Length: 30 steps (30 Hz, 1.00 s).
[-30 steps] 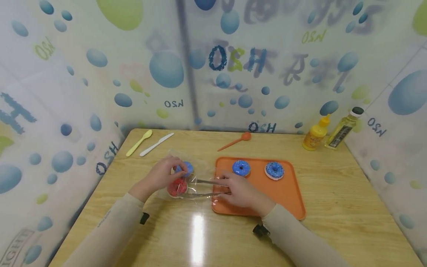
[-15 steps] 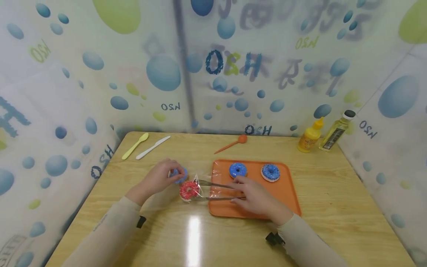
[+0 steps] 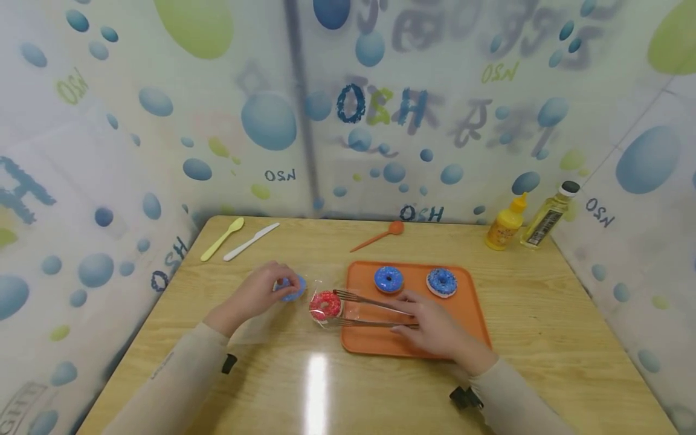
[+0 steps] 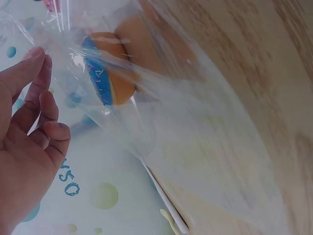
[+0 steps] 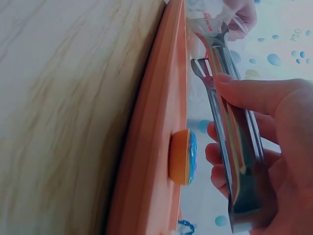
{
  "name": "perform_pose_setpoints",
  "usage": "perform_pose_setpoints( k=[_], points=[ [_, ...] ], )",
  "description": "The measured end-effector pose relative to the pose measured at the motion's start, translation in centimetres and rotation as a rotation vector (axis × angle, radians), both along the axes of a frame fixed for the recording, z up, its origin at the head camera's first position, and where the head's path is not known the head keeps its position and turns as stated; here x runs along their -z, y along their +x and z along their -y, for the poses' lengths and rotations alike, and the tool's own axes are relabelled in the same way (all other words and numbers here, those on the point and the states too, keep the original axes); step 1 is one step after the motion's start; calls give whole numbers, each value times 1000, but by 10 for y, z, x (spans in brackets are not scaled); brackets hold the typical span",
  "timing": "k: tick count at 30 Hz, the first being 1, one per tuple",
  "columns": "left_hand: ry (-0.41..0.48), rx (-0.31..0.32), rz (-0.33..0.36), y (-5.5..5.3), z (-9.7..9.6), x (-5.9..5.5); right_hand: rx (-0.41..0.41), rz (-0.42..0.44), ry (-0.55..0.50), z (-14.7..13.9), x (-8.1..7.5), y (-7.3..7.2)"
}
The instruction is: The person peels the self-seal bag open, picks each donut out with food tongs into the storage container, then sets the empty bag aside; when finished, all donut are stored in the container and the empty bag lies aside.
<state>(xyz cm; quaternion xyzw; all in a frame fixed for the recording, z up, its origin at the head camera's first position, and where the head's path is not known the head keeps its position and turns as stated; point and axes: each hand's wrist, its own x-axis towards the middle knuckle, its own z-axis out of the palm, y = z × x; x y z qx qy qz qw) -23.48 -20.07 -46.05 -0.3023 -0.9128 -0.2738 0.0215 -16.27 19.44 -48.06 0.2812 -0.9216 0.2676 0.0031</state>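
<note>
My left hand [image 3: 260,291] pinches the edge of a clear plastic bag [image 4: 195,137] between thumb and forefinger. A blue-iced donut [image 4: 120,68] lies inside the bag, partly behind that hand in the head view. My right hand [image 3: 435,325] holds metal tongs [image 3: 375,302] with thumb on one arm and fingers on the other. The tong tips stand at either side of a red-iced donut [image 3: 316,307], just left of the orange tray. Clear film shows around this donut; whether it is still inside the bag I cannot tell.
Two blue donuts, one plain-rimmed [image 3: 382,279] and one with dark sprinkles [image 3: 435,279], sit at the back of the orange tray [image 3: 481,314]. Behind lie a yellow spoon [image 3: 222,240], a white knife [image 3: 251,241] and an orange spoon [image 3: 375,237]. A yellow squeeze bottle [image 3: 504,226] and an oil bottle [image 3: 546,217] stand back right.
The right hand and tongs have moved right, and the red donut has shifted right with them, towards the tray. The left hand stays nearly in place, still pinching the bag.
</note>
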Motion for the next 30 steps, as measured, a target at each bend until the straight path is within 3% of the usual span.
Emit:
perform_pose_setpoints(
  k=[10, 17, 30],
  points=[
    [1, -9, 15, -1, 0, -1, 22, -81, -4, -34, -4, 12],
    [10, 4, 25, -1, 2, -1, 85, -19, 13, -62, -11, 26],
    [22, 1, 39, 3, 3, -3, 106, -37, -19, -115, -13, 33]
  ],
)
